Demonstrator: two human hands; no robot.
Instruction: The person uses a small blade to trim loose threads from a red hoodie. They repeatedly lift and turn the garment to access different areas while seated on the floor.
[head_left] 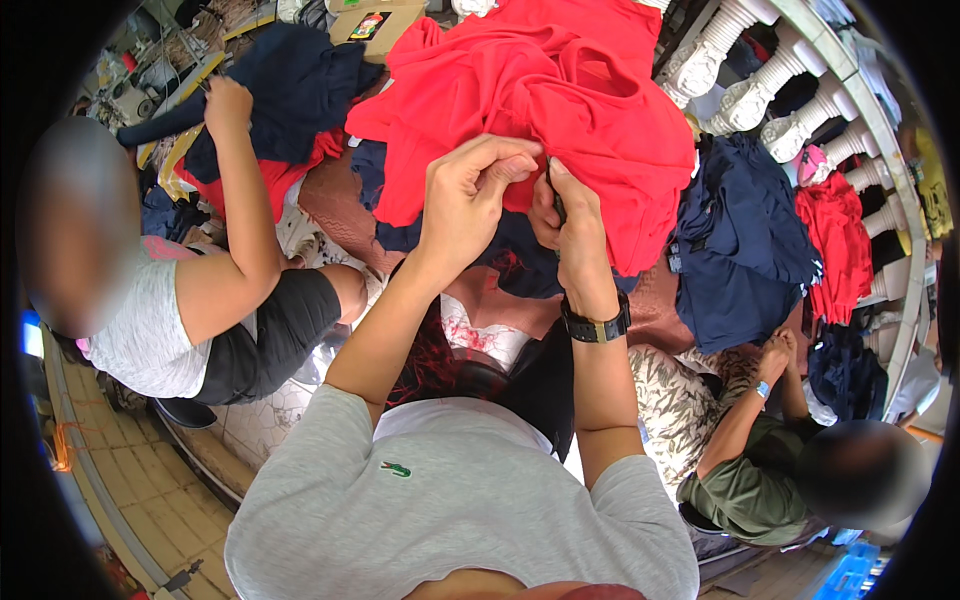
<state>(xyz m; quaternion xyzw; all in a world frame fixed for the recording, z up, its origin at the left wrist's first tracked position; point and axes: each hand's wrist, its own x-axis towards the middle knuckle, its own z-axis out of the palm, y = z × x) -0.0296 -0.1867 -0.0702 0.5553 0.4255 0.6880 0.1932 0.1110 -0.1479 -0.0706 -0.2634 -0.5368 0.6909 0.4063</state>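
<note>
A bright red garment (620,150) with a round neck opening lies heaped in front of me. Over its near part my left hand (468,195) is closed in a pinch, fingertips against the red cloth; whether they grip cloth or a thread is too small to tell. Just to the right, my right hand (575,215) is closed around a slim black tool (554,192), its working end hidden by fingers and fabric. The right thumb tip almost meets the left fingertips. A dark watch is on my right wrist.
Navy garments (745,235) pile up at the right, beside another red garment (835,240) and a row of white balusters (755,95). At left a person lifts a navy garment (285,85); another sits at lower right, hands together. An open cardboard box (385,25) stands behind.
</note>
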